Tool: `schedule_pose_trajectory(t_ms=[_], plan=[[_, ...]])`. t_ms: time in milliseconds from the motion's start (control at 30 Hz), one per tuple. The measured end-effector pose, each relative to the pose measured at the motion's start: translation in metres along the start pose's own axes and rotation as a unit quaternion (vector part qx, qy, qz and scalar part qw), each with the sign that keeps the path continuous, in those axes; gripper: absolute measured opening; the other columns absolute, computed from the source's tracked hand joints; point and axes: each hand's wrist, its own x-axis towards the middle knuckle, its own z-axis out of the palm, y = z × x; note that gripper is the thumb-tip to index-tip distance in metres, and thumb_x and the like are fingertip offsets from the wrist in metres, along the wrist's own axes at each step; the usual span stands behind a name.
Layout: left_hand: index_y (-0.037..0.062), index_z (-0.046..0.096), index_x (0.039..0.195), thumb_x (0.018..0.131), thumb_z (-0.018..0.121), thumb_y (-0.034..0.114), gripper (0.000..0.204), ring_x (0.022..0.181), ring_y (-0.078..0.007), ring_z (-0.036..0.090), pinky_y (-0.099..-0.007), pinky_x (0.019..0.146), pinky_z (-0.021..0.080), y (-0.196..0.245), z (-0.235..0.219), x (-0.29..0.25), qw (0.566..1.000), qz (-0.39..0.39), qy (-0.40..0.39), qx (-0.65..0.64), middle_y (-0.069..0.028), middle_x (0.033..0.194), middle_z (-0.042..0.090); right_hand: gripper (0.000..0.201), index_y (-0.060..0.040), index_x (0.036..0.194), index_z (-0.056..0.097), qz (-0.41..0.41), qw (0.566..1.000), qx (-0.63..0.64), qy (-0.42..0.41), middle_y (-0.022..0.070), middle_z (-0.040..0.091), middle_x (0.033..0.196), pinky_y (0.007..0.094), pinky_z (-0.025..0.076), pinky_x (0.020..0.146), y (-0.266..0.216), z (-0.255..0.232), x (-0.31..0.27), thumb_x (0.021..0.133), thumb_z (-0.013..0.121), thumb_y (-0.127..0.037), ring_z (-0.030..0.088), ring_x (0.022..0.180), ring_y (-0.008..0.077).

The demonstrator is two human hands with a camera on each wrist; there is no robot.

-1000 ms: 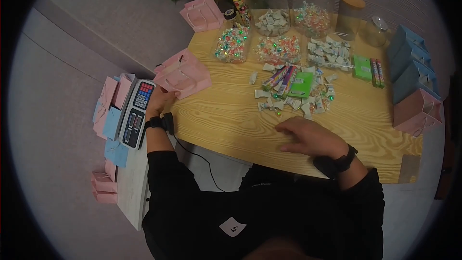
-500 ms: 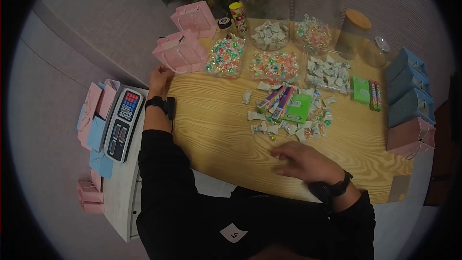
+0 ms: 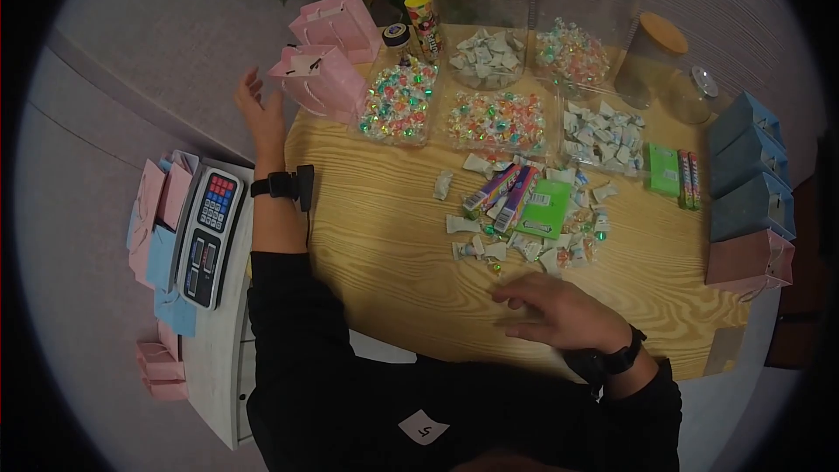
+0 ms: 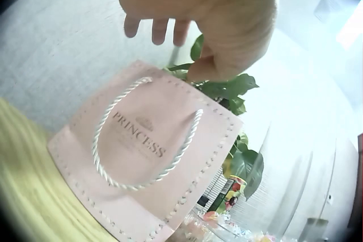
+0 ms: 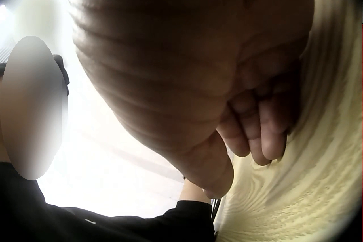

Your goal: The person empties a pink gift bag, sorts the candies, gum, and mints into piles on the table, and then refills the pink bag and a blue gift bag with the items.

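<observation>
while the left hand [image 3: 260,115], empty with fingers loosely parted, is just beside the front pink bag [image 3: 325,87] at the left end of the wooden table [image 3: 376,210], the right hand [image 3: 566,313], also empty, is relaxed near the candy pile [image 3: 527,248]

The head view is dim and muted, its round picture closed in by black corners, with straight edges bowing toward the rim. Soft, faint shadows lie on the wood-grain tabletop [image 3: 367,210], and small glints catch the foil-wrapped candies [image 3: 398,105]. The left wrist view is far brighter and hazy, washed out toward the right, with a white glare at the upper right; the lettering on the pink paper bag [image 4: 142,162] is legible though slightly soft. In the right wrist view, strong light from the left blows the background white, leaving the right hand [image 5: 170,66] mostly in shadow.
</observation>
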Motion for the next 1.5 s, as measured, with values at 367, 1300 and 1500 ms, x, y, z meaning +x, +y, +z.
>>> schedule_pose_trajectory(t_ms=[367,1300,1500], plan=[[0.0096,0.063,0.116,0.070,0.079,0.005,0.048,0.126,-0.0384,0.047,-0.0436,0.104,0.041,0.020,0.012,0.018,0.925,0.250,-0.193,0.213,-0.0214,0.136,0.049,0.046,-0.0043,0.122,0.060,0.010,1.000,0.009,0.007,0.0102,0.062,0.109,0.0326,0.051,0.079,0.002,0.002,-0.001,0.082,0.076,-0.020,0.062,0.091,0.0213],[0.0030,0.062,0.115,0.076,0.068,0.004,0.040,0.115,-0.0417,0.052,-0.0438,0.097,0.044,0.021,0.054,0.040,0.925,0.272,-0.138,0.229,-0.0230,0.125,0.054,0.044,-0.0007,0.121,0.057,-0.019,0.999,-0.024,0.010,0.0132,0.062,0.111,0.0366,0.050,0.085,-0.004,0.006,-0.008,0.087,0.072,-0.024,0.062,0.097,0.0265],[0.0035,0.062,0.116,0.084,0.063,0.008,0.032,0.107,-0.0303,0.057,-0.0388,0.090,0.047,0.142,0.037,-0.042,0.943,0.282,-0.145,0.098,-0.0157,0.117,0.060,0.033,-0.0062,0.113,0.065,-0.002,0.990,-0.005,0.144,0.0118,0.066,0.099,0.0357,0.052,0.082,-0.011,-0.023,-0.010,0.084,0.073,-0.020,0.063,0.094,0.0267]])
